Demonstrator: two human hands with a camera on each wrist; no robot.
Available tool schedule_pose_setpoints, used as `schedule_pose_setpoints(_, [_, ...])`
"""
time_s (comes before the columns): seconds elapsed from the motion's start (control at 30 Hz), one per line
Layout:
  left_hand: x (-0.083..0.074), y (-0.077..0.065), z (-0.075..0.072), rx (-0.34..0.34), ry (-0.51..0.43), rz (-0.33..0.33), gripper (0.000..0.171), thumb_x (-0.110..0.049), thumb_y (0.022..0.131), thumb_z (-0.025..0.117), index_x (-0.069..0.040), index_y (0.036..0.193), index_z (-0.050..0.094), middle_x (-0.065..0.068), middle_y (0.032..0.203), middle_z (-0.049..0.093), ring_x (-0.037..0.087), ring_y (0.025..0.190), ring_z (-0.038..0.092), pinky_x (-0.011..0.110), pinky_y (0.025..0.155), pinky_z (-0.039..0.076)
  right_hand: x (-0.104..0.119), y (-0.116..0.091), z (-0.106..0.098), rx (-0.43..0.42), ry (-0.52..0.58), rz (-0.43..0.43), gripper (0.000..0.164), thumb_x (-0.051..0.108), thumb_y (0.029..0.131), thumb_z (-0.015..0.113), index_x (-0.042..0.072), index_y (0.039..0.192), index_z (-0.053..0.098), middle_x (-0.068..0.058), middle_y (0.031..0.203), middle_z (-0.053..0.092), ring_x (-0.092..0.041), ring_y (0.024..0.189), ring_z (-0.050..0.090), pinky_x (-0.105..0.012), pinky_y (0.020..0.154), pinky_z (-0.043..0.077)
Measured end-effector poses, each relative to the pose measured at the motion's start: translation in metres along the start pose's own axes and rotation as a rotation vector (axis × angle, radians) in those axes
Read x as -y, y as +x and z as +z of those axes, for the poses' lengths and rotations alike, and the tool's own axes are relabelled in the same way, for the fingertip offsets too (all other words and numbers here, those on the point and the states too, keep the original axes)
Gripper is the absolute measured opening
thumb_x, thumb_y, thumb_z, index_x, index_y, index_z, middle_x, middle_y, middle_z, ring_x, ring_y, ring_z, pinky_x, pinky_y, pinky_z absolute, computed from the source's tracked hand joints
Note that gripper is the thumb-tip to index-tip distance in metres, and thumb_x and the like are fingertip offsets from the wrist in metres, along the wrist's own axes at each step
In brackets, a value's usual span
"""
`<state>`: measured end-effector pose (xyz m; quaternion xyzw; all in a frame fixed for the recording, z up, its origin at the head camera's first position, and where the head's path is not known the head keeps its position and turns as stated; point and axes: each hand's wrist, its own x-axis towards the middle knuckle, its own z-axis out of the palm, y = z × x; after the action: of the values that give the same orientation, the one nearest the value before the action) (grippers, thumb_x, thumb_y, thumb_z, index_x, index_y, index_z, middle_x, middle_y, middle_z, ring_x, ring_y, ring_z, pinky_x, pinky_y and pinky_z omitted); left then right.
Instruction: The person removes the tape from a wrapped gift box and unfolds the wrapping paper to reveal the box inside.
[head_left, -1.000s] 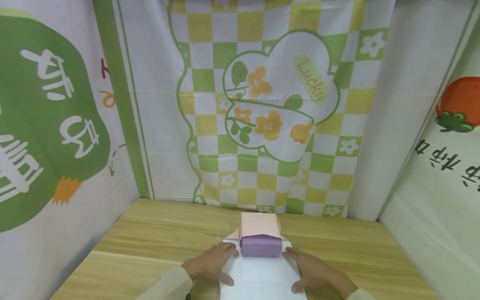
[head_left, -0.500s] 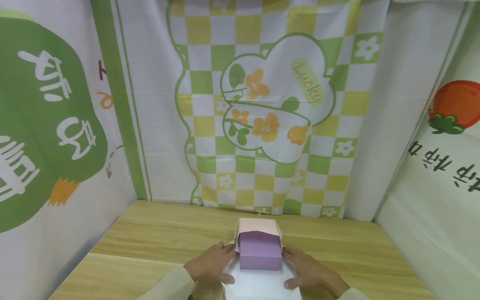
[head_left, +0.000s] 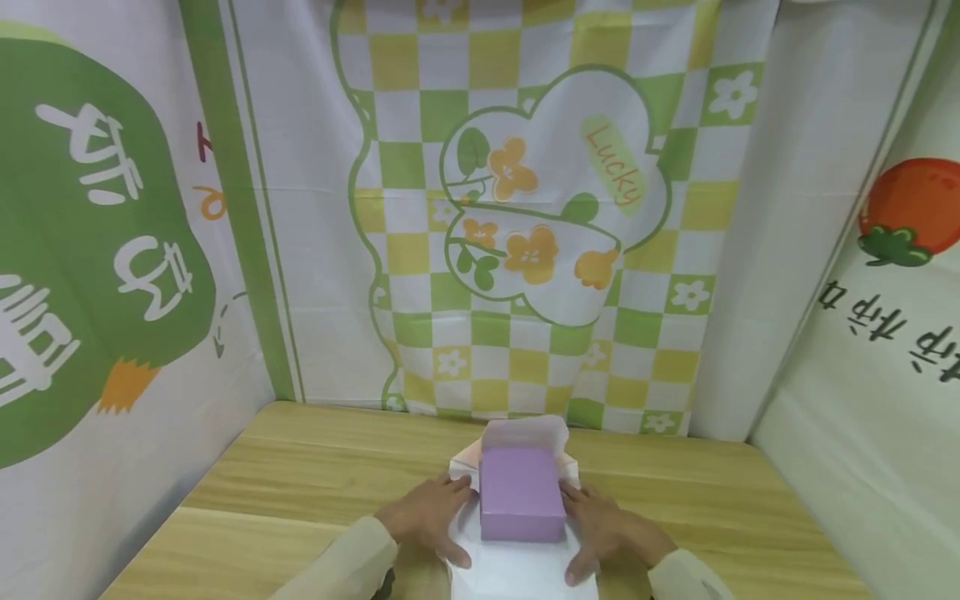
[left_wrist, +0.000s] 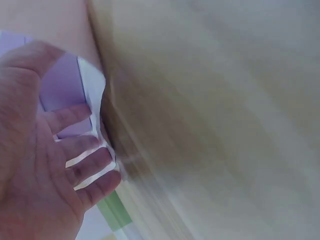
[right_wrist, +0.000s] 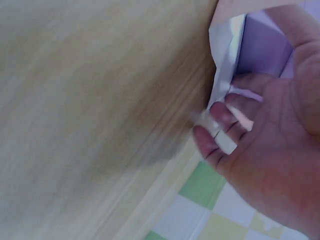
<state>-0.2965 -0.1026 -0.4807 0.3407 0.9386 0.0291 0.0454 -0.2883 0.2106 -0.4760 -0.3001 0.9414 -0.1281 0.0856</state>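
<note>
A purple box (head_left: 522,490) lies on a sheet of wrapping paper (head_left: 521,573), white on its upper side and pale pink on its underside. Behind the box, a far flap of the paper (head_left: 527,431) stands raised. My left hand (head_left: 429,518) rests along the left side of the sheet, its spread fingers at the paper beside the box. On the other side, my right hand (head_left: 606,527) mirrors it, fingertips near the box's right side. Both wrist views show loosely extended fingers against the paper's turned-up edge (left_wrist: 93,82), with the purple box (right_wrist: 262,44) beyond.
The wooden table (head_left: 322,467) extends to both sides of the paper. A checked green and yellow cloth (head_left: 510,333) hangs behind it. Printed cloth walls stand at the left (head_left: 247,350) and right (head_left: 847,400).
The paper's far flap, folded over the box a moment ago, has sprung back and bared the box top. The box sits slightly nearer than one second ago. Both hands stay at the paper's sides.
</note>
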Motion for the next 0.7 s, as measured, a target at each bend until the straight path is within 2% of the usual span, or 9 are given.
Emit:
schedule_pose_setpoints(0.13, [0.003, 0.007, -0.007, -0.003, -0.018, 0.005, 0.086, -0.056, 0.07, 0.081, -0.007, 0.134, 0.053, 0.009, 0.141, 0.056, 0.033, 0.127, 0.053, 0.043, 0.107, 0.046, -0.003, 0.005, -0.002, -0.033, 0.053, -0.036, 0.114, 0.04, 0.054, 0.093, -0.008, 0.143, 0.041, -0.033, 0.15, 0.036, -0.059, 0.133, 0.034, -0.074, 0.104, 0.031])
schedule_pose_setpoints(0.23, [0.007, 0.013, -0.008, -0.015, -0.017, 0.031, 0.074, -0.05, 0.071, 0.082, -0.012, 0.128, 0.056, 0.006, 0.137, 0.059, 0.028, 0.126, 0.053, 0.041, 0.11, 0.044, -0.002, 0.006, -0.003, -0.021, 0.059, -0.019, 0.118, 0.043, 0.053, 0.093, -0.008, 0.144, 0.039, -0.033, 0.152, 0.033, -0.057, 0.137, 0.03, -0.076, 0.105, 0.028])
schedule_pose_setpoints(0.33, [0.013, 0.018, -0.007, -0.019, 0.007, 0.08, 0.079, -0.052, 0.07, 0.082, -0.01, 0.131, 0.054, 0.011, 0.145, 0.052, 0.03, 0.136, 0.045, 0.042, 0.118, 0.034, -0.005, 0.009, -0.004, 0.006, 0.029, 0.03, 0.122, 0.046, 0.051, 0.093, -0.005, 0.147, 0.036, -0.032, 0.156, 0.026, -0.055, 0.142, 0.025, -0.078, 0.106, 0.024])
schedule_pose_setpoints(0.4, [0.015, 0.021, -0.006, -0.009, -0.012, 0.096, 0.089, -0.053, 0.07, 0.081, -0.003, 0.136, 0.051, 0.016, 0.149, 0.046, 0.033, 0.141, 0.04, 0.044, 0.12, 0.03, -0.007, 0.01, -0.003, 0.026, 0.033, 0.073, 0.126, 0.046, 0.05, 0.094, -0.002, 0.15, 0.033, -0.03, 0.159, 0.02, -0.053, 0.144, 0.021, -0.078, 0.107, 0.021])
schedule_pose_setpoints(0.47, [0.016, 0.023, -0.006, 0.014, -0.065, 0.074, 0.094, -0.053, 0.07, 0.082, -0.002, 0.141, 0.047, 0.019, 0.154, 0.039, 0.034, 0.144, 0.035, 0.045, 0.122, 0.026, -0.008, 0.011, -0.004, 0.035, 0.04, 0.104, 0.129, 0.046, 0.049, 0.095, 0.0, 0.151, 0.032, -0.029, 0.16, 0.017, -0.052, 0.145, 0.02, -0.078, 0.107, 0.021])
schedule_pose_setpoints(0.57, [0.017, 0.024, -0.006, 0.046, -0.15, 0.002, 0.102, -0.051, 0.066, 0.086, -0.005, 0.146, 0.042, 0.019, 0.16, 0.028, 0.038, 0.146, 0.031, 0.049, 0.121, 0.026, -0.007, 0.011, -0.005, 0.051, 0.057, 0.112, 0.133, 0.046, 0.048, 0.095, 0.001, 0.153, 0.027, -0.027, 0.162, 0.015, -0.053, 0.144, 0.021, -0.079, 0.106, 0.022])
schedule_pose_setpoints(0.7, [0.018, 0.027, -0.007, 0.052, -0.128, -0.034, 0.113, -0.055, 0.057, 0.089, -0.009, 0.148, 0.041, 0.014, 0.163, 0.022, 0.041, 0.145, 0.031, 0.052, 0.119, 0.03, -0.002, 0.012, -0.008, 0.059, 0.026, 0.074, 0.138, 0.046, 0.047, 0.096, 0.0, 0.154, 0.022, -0.027, 0.162, 0.012, -0.058, 0.14, 0.024, -0.08, 0.102, 0.026])
